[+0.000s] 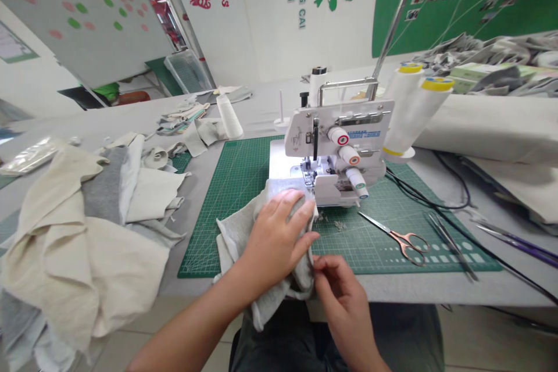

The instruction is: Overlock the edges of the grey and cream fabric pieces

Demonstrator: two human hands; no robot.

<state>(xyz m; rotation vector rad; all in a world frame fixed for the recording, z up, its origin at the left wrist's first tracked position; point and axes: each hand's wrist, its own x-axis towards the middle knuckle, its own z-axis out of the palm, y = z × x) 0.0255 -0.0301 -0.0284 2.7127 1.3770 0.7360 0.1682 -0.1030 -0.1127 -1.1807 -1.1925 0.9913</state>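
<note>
A grey piece of fabric (244,232) lies in front of the white overlock sewing machine (340,145), its far end near the lit presser foot area. My left hand (279,232) rests flat on top of this fabric with its fingers stretched toward the machine. At the fabric's right edge, my right hand (342,296) pinches the cloth between thumb and forefinger, lower than the left hand. The fabric's near end hangs over the table's front edge above my lap.
A green cutting mat (231,168) lies under the machine. Scissors (403,238), tweezers (453,247) and purple-handled snips (518,241) lie to the right, near black cables. Cream and grey cloth pieces (91,256) are heaped at left. Thread cones (418,110) stand behind the machine.
</note>
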